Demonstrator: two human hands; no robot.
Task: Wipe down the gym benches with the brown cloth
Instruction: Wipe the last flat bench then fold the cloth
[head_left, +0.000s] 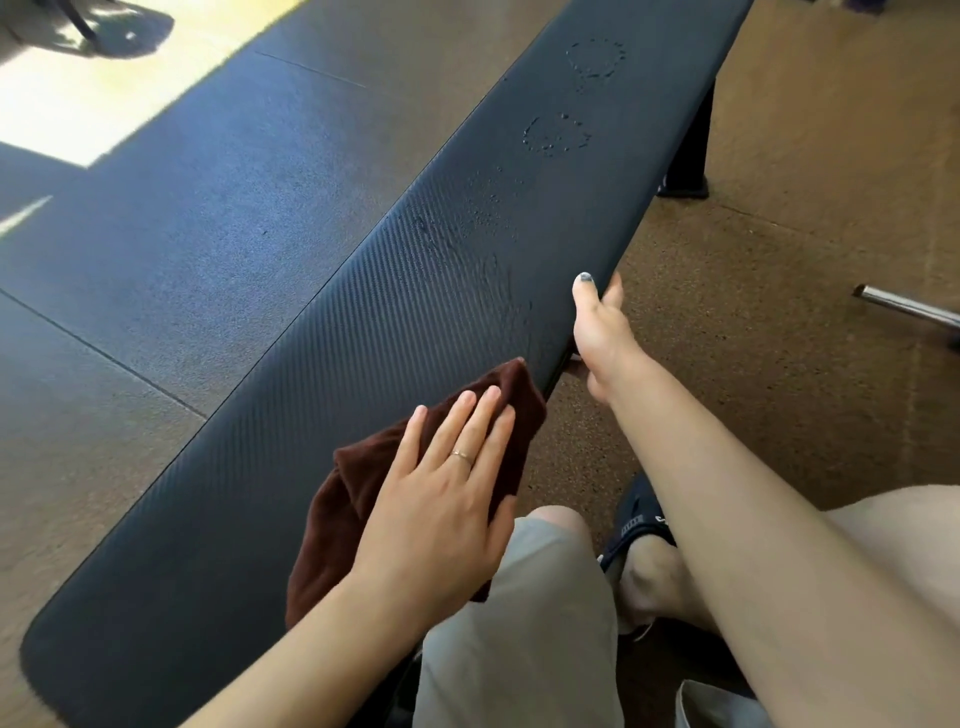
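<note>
- Gym bench (322, 374): long black pad, ribbed carbon-weave texture, runs diagonally from lower left to upper right. One dark leg (688, 150) shows under the far end.
- Spray droplets (556, 136) sit in rough rings on the far half of the pad; a smeared wet streak (498, 291) lies nearer, between the rings and the cloth.
- Brown cloth (363, 488): dark brown, plush, bunched and folded. It lies on the near right part of the pad and drapes over the right edge.
- Left hand (441, 499): flat on top of the cloth, fingers straight and together, pressing down (thin ring on one finger). Nothing curled round the cloth.
- Right hand (602, 332): grips the pad's right edge just ahead of the cloth, thumb on top with painted nail, fingers tucked beneath the edge; how far they wrap is probably hidden by the pad.
- Right forearm reaches in from lower right, well extended.
- Below: grey shorts (524, 623), a foot in a dark slide sandal (641, 519) on brown speckled floor (779, 234).
- Dark rubber mats (182, 234) left of the bench; a metal bar (909, 309) at the right edge.
</note>
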